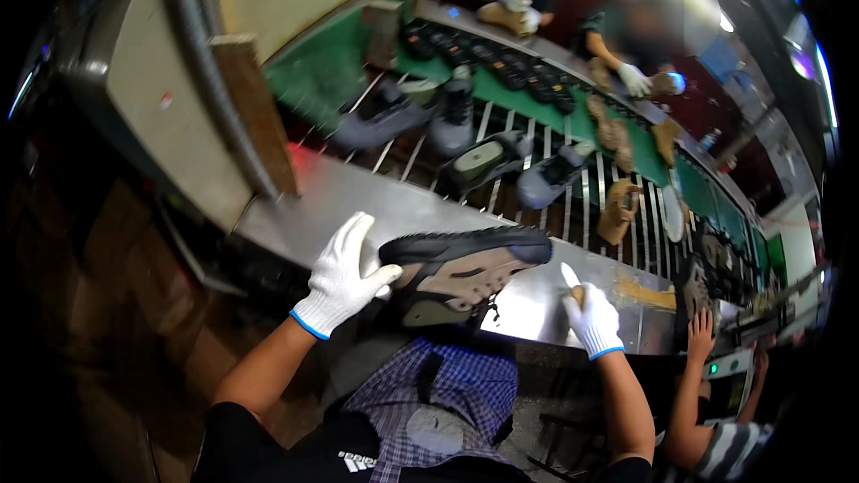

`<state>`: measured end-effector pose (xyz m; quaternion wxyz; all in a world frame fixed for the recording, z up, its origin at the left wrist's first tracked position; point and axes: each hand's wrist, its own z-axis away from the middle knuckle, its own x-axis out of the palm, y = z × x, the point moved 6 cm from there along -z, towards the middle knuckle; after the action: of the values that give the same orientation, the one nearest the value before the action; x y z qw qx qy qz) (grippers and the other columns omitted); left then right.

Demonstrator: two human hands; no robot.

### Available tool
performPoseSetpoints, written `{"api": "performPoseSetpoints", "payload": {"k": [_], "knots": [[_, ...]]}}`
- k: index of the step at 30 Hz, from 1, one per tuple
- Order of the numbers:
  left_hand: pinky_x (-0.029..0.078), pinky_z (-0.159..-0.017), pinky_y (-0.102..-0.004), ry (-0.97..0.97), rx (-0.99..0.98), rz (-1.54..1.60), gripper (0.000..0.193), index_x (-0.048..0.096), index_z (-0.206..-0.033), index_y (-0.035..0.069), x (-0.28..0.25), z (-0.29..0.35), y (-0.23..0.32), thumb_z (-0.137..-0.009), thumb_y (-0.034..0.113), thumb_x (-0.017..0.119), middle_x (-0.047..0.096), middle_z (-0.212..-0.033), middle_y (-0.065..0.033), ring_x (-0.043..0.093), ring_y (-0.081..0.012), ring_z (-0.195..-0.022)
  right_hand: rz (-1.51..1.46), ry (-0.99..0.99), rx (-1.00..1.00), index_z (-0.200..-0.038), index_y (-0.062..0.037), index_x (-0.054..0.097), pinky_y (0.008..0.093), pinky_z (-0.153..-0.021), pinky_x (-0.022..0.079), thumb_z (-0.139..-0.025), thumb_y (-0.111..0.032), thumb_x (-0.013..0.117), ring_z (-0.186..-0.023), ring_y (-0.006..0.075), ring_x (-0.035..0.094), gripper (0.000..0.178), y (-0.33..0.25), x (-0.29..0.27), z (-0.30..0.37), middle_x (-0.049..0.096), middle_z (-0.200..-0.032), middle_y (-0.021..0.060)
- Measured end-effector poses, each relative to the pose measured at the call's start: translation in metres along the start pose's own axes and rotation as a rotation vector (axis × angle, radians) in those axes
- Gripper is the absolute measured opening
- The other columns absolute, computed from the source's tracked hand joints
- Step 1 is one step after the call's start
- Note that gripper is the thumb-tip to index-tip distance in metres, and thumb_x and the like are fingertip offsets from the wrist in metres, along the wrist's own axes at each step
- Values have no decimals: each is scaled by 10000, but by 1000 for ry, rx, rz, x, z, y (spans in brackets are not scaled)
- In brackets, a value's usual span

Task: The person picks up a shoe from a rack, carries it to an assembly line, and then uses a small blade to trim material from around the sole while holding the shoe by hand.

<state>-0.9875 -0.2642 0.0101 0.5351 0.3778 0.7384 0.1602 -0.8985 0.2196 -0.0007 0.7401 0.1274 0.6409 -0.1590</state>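
Observation:
A brown-and-grey shoe (pixel 470 282) with a black sole lies on its side at the near edge of the metal bench, sole edge facing away from me. My left hand (pixel 344 273), in a white knit glove with a blue cuff, is at the shoe's left end. Its fingers stretch upward, apart, and the thumb overlaps the shoe's end. To the right of the shoe, my gloved right hand (pixel 594 317) is closed round a small tool (pixel 574 283) with a tan handle and a pale pointed tip. Its exact kind is unclear.
Beyond the metal ledge (pixel 349 197) runs a conveyor of rods bearing several grey shoes (pixel 550 177) and tan shoes (pixel 617 212). Two people in gloves work across it; another person's bare hand (pixel 701 335) is at right. A machine housing (pixel 170 98) stands left.

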Motion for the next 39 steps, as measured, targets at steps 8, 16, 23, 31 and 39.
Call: {"api": "performPoseSetpoints", "payload": {"k": [8, 16, 23, 31, 39], "knots": [[234, -1281, -625, -339, -62, -178, 742, 660, -991, -12, 51, 48, -15, -811, 692, 810, 540, -1491, -257, 404, -442, -1484, -293, 318, -717, -1386, -34, 568, 504, -1004, 539, -754, -107, 846, -1140, 481, 662, 695, -167, -42, -49, 678, -1248, 272], [571, -1060, -422, 96, -20, 303, 941, 518, -1510, -21, -62, -49, 94, -753, 279, 991, 696, -1340, -259, 705, -319, -1232, -929, 3, -709, -1480, -43, 572, 409, -1157, 483, -888, -347, 838, -1324, 340, 642, 716, -194, -74, -11, 649, -1427, 189], [602, -985, -420, 273, 336, 450, 809, 589, -1416, -87, 5, -77, 186, -743, 136, 977, 721, -1285, -270, 753, -341, -1130, -936, 584, -718, -1291, -42, 666, 380, -979, 564, -1063, -115, 505, -1135, 334, 716, 289, -180, -176, -30, 728, -1216, 168], [598, -1009, -443, 86, 692, 362, 706, 651, -1307, -99, 27, -64, 255, -737, 171, 967, 717, -1241, -313, 740, -448, -1141, -209, 645, -461, -1305, -89, 666, 426, -837, 618, -1013, -189, 607, -996, 345, 753, 314, -117, -187, 40, 655, -1377, 156], [614, -921, -380, -280, 1293, 389, 418, 709, -1305, 93, 67, 55, 252, -906, 213, 690, 730, -1266, -137, 727, -303, -1127, -1352, -238, -228, -1602, -3, 418, 428, -1138, 498, -1018, -367, 696, -1338, 282, 633, 742, -9, -42, 130, 640, -1477, 184]]}}
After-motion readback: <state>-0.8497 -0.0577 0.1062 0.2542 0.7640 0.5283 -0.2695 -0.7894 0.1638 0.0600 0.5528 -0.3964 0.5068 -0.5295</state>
